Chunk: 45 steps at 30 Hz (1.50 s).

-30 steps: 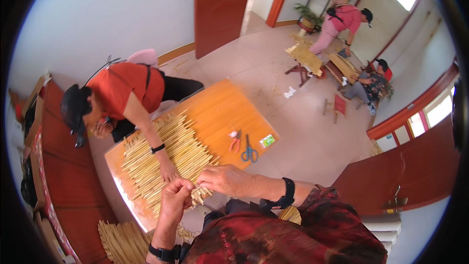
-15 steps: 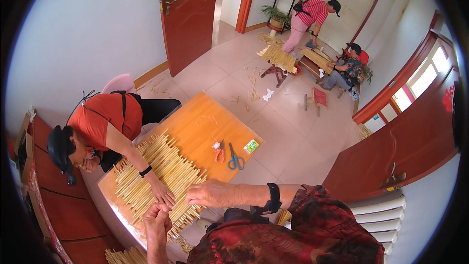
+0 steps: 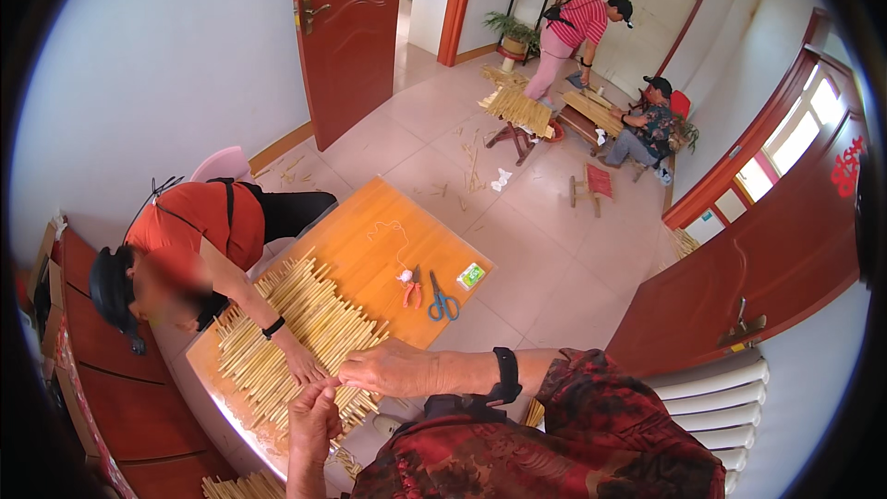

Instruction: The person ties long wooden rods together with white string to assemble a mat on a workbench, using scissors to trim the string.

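Note:
A mat of straw-coloured stalks (image 3: pixel 309 314), laid side by side, covers the near left half of the wooden table (image 3: pixel 416 240). Above its near edge, my left hand (image 3: pixel 314 414) is closed in a pinch. My right hand (image 3: pixel 388 368) comes in from the right, also pinched, its fingertips close to the left ones. Whatever lies between the fingers is too fine to make out. Just beyond them, a co-worker's hand (image 3: pixel 303 362) rests flat on the stalks.
Orange-handled pliers (image 3: pixel 412 288), blue scissors (image 3: pixel 443 300), a pink thread ball (image 3: pixel 405 275) and a small green-white packet (image 3: pixel 471 275) lie on the table's right part. A co-worker in red (image 3: pixel 208 222) leans in from the left. Two more people work farther back.
My hands have come closer together, the right moving left and the left rising slightly rightward. The co-worker's hand stays on the stalks.

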Tool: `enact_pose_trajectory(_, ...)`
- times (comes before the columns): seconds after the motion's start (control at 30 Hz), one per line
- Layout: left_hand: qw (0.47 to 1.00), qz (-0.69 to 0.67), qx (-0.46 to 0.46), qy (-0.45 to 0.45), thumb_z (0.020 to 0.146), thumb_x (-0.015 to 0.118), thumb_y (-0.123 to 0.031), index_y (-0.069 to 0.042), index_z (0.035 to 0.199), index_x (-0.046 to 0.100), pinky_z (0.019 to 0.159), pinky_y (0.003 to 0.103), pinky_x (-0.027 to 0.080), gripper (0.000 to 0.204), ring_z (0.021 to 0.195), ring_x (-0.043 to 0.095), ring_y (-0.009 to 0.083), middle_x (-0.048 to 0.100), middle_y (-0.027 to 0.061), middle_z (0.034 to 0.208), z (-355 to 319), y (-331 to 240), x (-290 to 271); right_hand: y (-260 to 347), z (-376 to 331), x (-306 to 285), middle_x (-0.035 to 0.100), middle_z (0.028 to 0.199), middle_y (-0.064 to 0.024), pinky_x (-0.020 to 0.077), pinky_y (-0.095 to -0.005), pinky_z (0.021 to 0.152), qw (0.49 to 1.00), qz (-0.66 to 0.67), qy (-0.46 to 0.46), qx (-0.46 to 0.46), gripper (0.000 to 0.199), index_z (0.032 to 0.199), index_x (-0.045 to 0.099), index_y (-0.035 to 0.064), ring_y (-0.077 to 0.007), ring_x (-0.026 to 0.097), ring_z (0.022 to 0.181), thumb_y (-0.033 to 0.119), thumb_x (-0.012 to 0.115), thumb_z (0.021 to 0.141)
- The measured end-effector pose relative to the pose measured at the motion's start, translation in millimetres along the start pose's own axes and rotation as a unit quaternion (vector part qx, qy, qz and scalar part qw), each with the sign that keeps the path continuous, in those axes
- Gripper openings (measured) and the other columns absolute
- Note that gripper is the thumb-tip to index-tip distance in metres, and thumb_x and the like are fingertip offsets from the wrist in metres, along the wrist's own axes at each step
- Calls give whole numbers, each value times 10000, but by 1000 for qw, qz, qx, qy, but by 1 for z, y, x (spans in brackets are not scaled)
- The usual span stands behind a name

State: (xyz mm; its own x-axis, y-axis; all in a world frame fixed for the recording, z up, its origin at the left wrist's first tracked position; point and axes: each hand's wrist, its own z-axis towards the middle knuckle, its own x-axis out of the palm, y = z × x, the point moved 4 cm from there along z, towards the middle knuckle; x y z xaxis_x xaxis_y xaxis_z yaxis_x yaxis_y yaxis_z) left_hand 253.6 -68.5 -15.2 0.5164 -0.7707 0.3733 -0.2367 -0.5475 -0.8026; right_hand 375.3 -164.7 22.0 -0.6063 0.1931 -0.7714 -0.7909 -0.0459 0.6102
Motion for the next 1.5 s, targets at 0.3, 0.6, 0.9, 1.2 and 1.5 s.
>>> enact_pose_trajectory(0.3,997,-11,57,-59,830,568,-151,-49,827,577,312,187,199,102,349,252,27,366,-50,462,1,-1,-11,1,-2,2,524,823,-43,464,-316,540,998,45,-34,-6,112,890,518,86,-229,567,700,162,524,807)
enact_pose_trajectory(0.6,999,-29,-16,-16,851,539,-166,-20,947,558,342,185,195,175,377,248,23,323,-77,499,-12,-8,5,13,7,1,556,764,-66,463,-306,567,997,70,-28,-27,117,898,551,84,-234,581,695,147,534,801)
enact_pose_trajectory(0.9,996,-64,51,-23,847,551,-180,-62,805,553,355,180,186,125,380,250,20,343,-71,485,-15,-5,-3,0,10,14,561,767,-53,445,-197,510,858,449,103,226,196,982,525,19,-97,551,591,182,467,889)
enact_pose_trajectory(1.2,994,-89,60,-32,832,573,-191,-64,794,556,346,182,195,134,373,256,22,347,-72,476,-13,-9,-12,2,15,3,561,865,-115,491,-227,505,774,557,129,271,393,1045,494,-14,-149,594,604,338,387,908)
enact_pose_trajectory(1.5,997,-49,53,-23,821,586,-179,-62,801,562,351,173,209,120,389,282,19,393,-64,513,-10,-10,-18,-3,22,7,583,833,-83,487,-218,494,802,505,170,271,246,971,553,-13,-125,586,609,204,489,875)
